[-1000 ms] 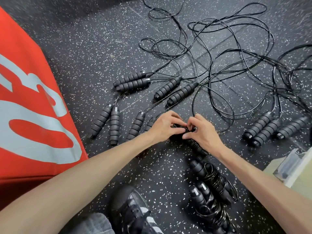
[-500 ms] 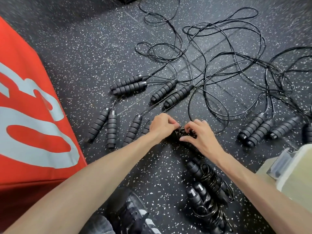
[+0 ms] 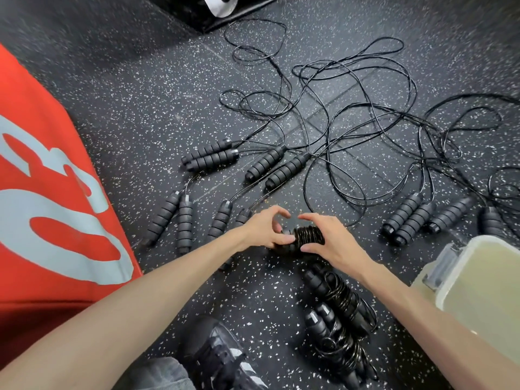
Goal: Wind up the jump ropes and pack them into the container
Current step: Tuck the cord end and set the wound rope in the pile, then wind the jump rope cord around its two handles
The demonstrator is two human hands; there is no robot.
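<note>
Both hands grip 1 wound jump rope low over the speckled floor: left hand at its handle end, right hand round the coils. 2 wound bundles lie just behind. Container at right edge; red mat bounds left, white lettering unreadable. Loose ropes crowd ahead.

Loose jump ropes sprawl on the floor beyond the hands. Two wound ropes lie nearer, the container to their right, a mat far left.
</note>
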